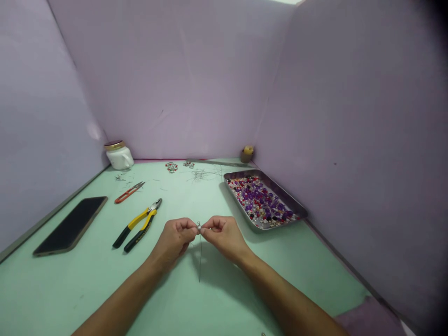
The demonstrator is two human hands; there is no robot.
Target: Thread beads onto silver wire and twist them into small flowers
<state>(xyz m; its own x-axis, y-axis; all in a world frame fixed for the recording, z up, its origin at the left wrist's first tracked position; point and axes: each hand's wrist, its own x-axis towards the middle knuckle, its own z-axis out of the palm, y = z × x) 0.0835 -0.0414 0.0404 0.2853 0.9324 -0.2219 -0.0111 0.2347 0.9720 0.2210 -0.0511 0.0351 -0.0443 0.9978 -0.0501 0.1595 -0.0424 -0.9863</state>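
My left hand [178,237] and my right hand [224,235] meet over the near middle of the table, thumbs and forefingers pinched together. Between the fingertips sits a small beaded wire piece [199,227], with a pale bead and a little wire loop on top. Both hands grip it from either side, so most of it is hidden. A thin wire [200,261] hangs down from it toward the green tabletop. Left of my left hand lie pliers [140,225] with yellow and black handles, jaws pointing away.
A metal tray [241,207] of mixed beads stands at the right. Orange thread snips [129,192] and a phone [72,226] lie left. Farther back are a white jar [119,156], beaded rings [171,167], loose wires [201,174], a ruler-like strip [220,163] and a small pot [247,154].
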